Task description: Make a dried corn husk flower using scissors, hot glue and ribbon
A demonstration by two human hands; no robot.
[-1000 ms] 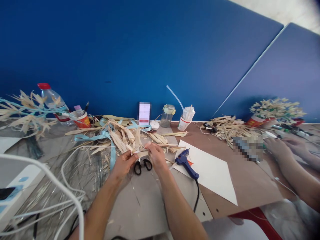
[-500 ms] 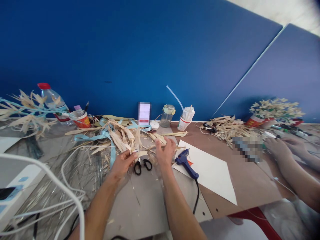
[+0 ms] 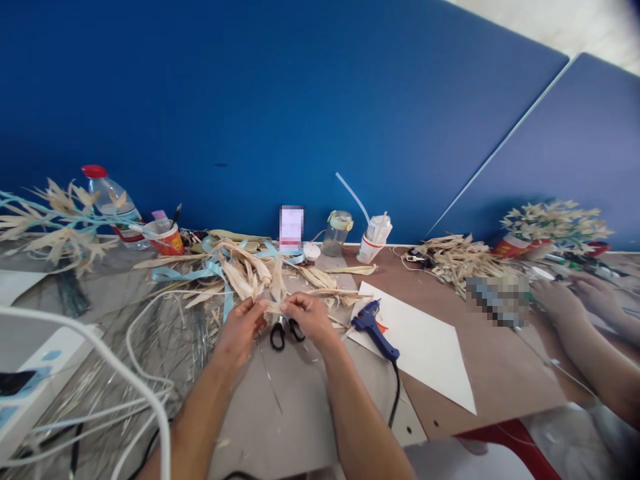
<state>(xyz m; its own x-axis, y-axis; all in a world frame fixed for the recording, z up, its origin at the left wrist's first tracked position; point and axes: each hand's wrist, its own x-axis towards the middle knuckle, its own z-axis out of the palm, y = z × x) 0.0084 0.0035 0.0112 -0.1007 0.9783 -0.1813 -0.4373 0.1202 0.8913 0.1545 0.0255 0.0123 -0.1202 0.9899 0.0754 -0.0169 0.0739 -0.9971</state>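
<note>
Between my two hands stretches a short strip of dried corn husk (image 3: 273,307). My left hand (image 3: 245,325) pinches its left end, and a thin wire hangs below those fingers. My right hand (image 3: 310,320) is closed on the strip's right end. Just under the strip lie scissors (image 3: 278,337) with black handles, partly covered by my right fingers. Behind my hands is a heap of dry husks (image 3: 247,267) with a light blue ribbon (image 3: 193,273) in it. To the right, a blue glue gun (image 3: 375,330) rests on a white sheet (image 3: 430,360).
Thin wires (image 3: 200,340) and white cables (image 3: 150,387) spread over the left side near a power strip (image 3: 45,373). Along the blue partition (image 3: 300,100) stand a phone (image 3: 291,227), a glass jar (image 3: 337,235) and a paper cup (image 3: 370,249). Another person's hands (image 3: 560,300) are at the right.
My right hand has moved left and down from the husk pieces and closed on the strip's end. My left hand has stayed nearly in place.
</note>
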